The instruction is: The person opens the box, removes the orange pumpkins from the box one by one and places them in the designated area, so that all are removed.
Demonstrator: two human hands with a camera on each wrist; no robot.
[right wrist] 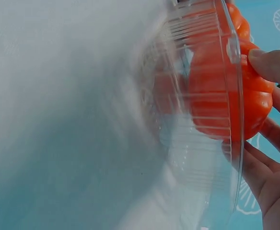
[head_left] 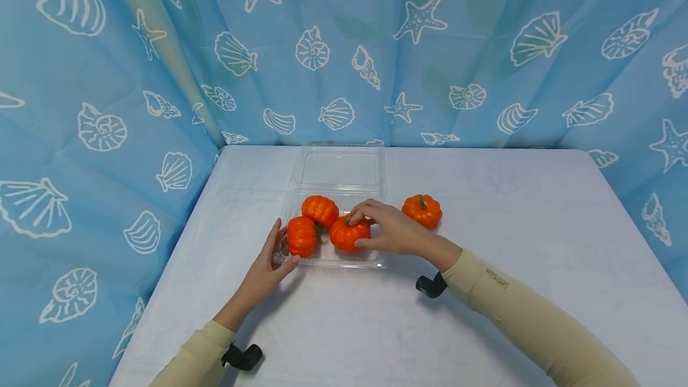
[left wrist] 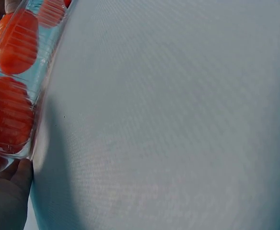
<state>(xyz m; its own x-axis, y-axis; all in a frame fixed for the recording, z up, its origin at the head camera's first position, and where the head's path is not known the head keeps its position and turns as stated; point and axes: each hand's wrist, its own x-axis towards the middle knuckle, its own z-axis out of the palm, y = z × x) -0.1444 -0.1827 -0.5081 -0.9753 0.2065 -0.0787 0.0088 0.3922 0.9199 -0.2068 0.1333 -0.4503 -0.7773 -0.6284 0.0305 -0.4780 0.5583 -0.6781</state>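
Observation:
A clear plastic clamshell box point(head_left: 371, 260) lies open on the table, its lid point(head_left: 341, 169) folded back. Inside at the left are two orange toy pumpkins, the front one point(head_left: 302, 236) on its side and another pumpkin point(head_left: 320, 211) behind it. My right hand point(head_left: 395, 229) grips a third pumpkin point(head_left: 349, 235) by its top and right side, within the box's right half. The right wrist view shows this pumpkin point(right wrist: 216, 91) partly through the box wall. At the box's front left corner, my left hand point(head_left: 266, 267) touches the side with extended fingers and spread thumb.
One more orange pumpkin point(head_left: 422, 212) with a green stem sits on the white table point(head_left: 510, 226), right of the box and behind my right forearm. A blue curtain point(head_left: 344, 76) with white shell prints hangs along the back and left side.

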